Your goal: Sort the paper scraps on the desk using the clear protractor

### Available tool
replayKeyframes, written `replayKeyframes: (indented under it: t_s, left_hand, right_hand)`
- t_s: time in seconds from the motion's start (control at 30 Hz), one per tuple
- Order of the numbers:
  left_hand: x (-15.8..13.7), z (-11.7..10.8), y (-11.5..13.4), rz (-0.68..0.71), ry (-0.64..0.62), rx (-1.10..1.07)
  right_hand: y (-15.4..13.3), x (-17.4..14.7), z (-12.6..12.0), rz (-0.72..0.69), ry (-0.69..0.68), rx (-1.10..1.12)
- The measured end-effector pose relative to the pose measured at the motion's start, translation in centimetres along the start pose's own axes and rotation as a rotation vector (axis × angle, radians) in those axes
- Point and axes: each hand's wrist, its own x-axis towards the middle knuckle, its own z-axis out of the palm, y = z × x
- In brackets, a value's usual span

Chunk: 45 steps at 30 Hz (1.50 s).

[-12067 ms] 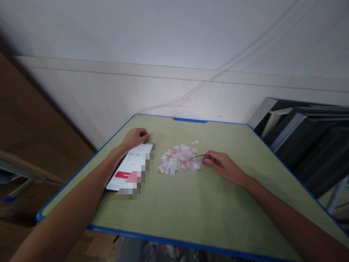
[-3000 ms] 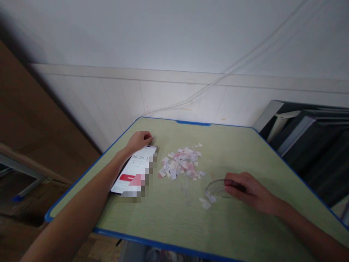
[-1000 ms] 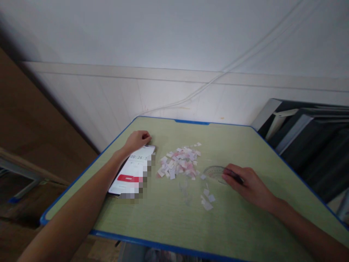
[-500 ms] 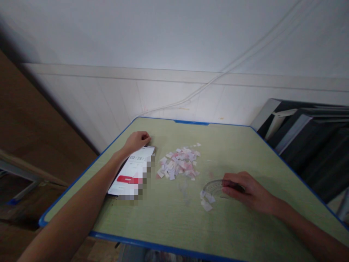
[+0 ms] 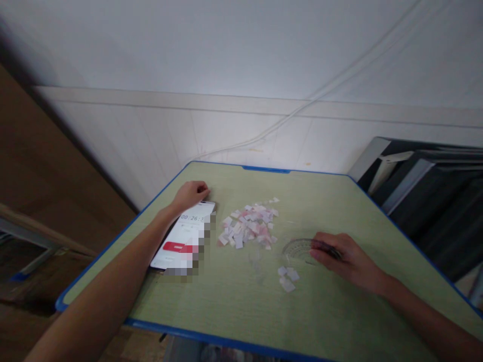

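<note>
My right hand (image 5: pixel 339 256) pinches the right end of a clear protractor (image 5: pixel 296 250), its curved edge toward the left. Just below it lie several small white paper scraps (image 5: pixel 287 279). A larger heap of white and pinkish paper scraps (image 5: pixel 249 223) sits mid-table, left of the protractor. My left hand (image 5: pixel 192 193) rests on the table with its fingers curled, just beyond the top of a phone (image 5: pixel 181 241). Whether those fingers hold anything is hidden. The phone's screen shows running digits and a red button; its right side is pixelated.
The pale green table (image 5: pixel 226 301) has a blue rim. Behind it is a white wall with a cable (image 5: pixel 275 125). Dark flat boards or folders (image 5: pixel 433 201) lean at the right. A brown panel (image 5: pixel 56 151) stands at the left.
My right hand has shifted the protractor slightly up and away from the small group of scraps, which now lies apart from it. My left hand has stayed in place.
</note>
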Motion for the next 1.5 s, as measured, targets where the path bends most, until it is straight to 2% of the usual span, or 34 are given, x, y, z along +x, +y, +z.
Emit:
replayKeyframes:
  t_s: [0.1,0.27,0.43,0.63,1.0,1.5]
  left_hand:
    - [0.0,0.0,0.0,-0.003,-0.004,0.005]
    - [0.0,0.0,0.0,0.001,-0.008,0.016]
    - [0.0,0.0,0.0,-0.006,0.000,0.017]
    - [0.0,0.1,0.0,-0.003,-0.007,0.003]
    - [0.0,0.0,0.3,-0.016,-0.026,0.019]
    - [0.1,0.3,-0.3,0.015,0.002,0.004]
  right_hand:
    - [-0.1,0.0,-0.1,0.007,-0.012,-0.007]
    - [0.1,-0.2,-0.1,-0.063,-0.107,0.008]
    - [0.4,-0.1,-0.3,-0.047,-0.060,-0.018]
    - [0.6,-0.1,-0.4,-0.067,-0.119,-0.027]
    - [1.1,-0.3,0.0,-0.061,-0.147,-0.011]
    - [0.9,-0.1,0.9,0.011,-0.184,0.033]
